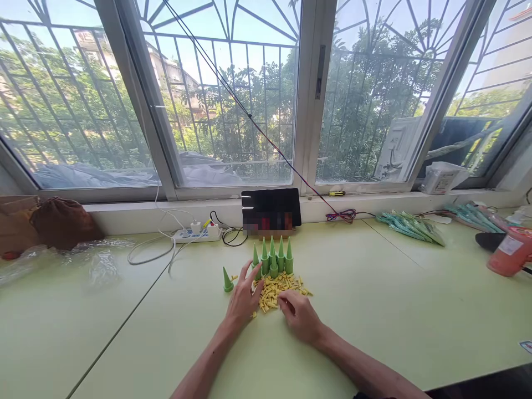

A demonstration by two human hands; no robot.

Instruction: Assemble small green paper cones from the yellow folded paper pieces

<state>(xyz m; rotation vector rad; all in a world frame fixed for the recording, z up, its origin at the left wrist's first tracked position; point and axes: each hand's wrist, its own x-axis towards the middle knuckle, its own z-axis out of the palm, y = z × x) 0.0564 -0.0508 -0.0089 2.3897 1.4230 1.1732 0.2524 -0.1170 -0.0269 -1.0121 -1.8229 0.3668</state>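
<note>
A heap of small yellow pieces [279, 289] lies on the pale green table [374, 288]. Just behind it stand several green cones [273, 258] in a tight group, and one more green cone [226, 280] stands apart to the left. My left hand [244, 299] rests at the heap's left edge, fingers spread toward the cones and the pieces. My right hand [297, 315] lies on the heap's near side, fingers curled down onto the yellow pieces; what they pinch is hidden.
A dark tablet [271, 209] leans on the window sill behind the cones. A white power strip [197, 233] with cables lies to its left. Teal packets [411, 226] and a red bottle [510, 252] sit at right, a brown bag [62, 221] at left.
</note>
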